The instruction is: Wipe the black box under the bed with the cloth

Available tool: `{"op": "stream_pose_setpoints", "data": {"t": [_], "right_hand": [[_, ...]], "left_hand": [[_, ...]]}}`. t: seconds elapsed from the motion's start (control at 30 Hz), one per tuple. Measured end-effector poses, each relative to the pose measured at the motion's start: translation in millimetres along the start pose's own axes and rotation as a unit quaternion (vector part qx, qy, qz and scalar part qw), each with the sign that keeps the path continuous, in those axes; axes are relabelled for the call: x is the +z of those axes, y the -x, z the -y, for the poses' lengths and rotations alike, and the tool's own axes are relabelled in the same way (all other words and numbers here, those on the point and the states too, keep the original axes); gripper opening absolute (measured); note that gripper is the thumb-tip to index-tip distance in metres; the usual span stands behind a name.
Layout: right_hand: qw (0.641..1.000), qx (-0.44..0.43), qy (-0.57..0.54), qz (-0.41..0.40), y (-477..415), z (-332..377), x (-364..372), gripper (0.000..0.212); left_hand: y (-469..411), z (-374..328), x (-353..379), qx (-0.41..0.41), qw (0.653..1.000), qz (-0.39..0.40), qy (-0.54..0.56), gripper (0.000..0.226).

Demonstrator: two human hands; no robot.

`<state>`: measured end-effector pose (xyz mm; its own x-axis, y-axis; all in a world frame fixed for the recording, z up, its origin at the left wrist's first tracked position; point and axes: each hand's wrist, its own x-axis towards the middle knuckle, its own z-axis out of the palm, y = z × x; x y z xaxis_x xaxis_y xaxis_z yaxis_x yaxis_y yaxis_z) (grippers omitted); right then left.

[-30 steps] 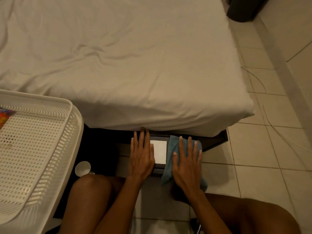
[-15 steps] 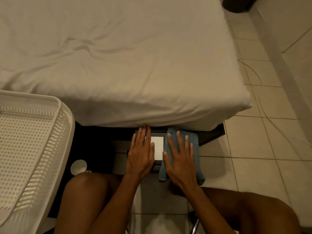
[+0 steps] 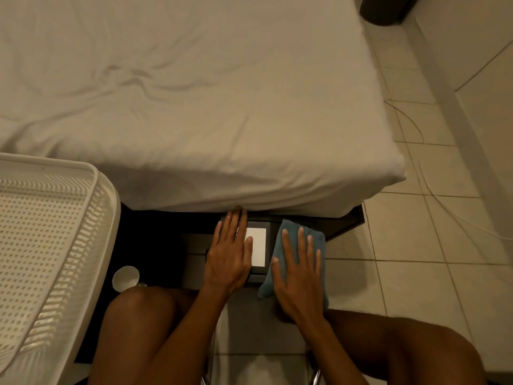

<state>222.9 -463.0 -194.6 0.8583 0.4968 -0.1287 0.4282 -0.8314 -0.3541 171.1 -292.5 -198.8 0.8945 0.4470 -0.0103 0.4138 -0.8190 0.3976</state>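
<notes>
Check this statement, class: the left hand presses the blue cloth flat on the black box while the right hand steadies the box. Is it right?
The hands are swapped. In the head view, the right hand presses the blue cloth on the black box; the left hand steadies it.

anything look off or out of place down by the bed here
One thing: a small white cup lies tipped on its side on the floor, in the dark gap beside the white basket. No spill shows. The left hand and cloth sit flat on the black box.
</notes>
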Motion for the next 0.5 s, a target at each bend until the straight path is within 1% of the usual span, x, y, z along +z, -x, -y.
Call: {"op": "stream_pose_setpoints", "data": {"t": [0.13, 0.23, 0.33, 0.4, 0.5], "right_hand": [[1.000, 0.011, 0.021, -0.019, -35.2, -0.8, -7.6, 0.068], [0.999, 0.032, 0.009, -0.027, -14.3, -0.4, 0.4, 0.069], [0.999, 0.036, 0.002, -0.015, 3.4, -7.4, 4.5, 0.069], [0.999, 0.040, -0.005, -0.013, -11.7, -11.6, -2.3, 0.070], [0.997, 0.065, -0.046, -0.007, -38.8, -11.7, -14.3, 0.072]], "left_hand": [[0.6, -2.1, 1.2, -0.002, 1.000, -0.003, -0.012, 0.059], [0.1, -0.4, -0.5, -0.007, 1.000, -0.002, -0.012, 0.058], [-0.1, -2.2, -0.2, -0.009, 1.000, -0.004, -0.005, 0.058], [0.5, -3.0, 0.8, -0.009, 1.000, -0.007, -0.008, 0.058], [-0.7, -2.4, 2.1, -0.007, 1.000, -0.012, -0.015, 0.059]]}}
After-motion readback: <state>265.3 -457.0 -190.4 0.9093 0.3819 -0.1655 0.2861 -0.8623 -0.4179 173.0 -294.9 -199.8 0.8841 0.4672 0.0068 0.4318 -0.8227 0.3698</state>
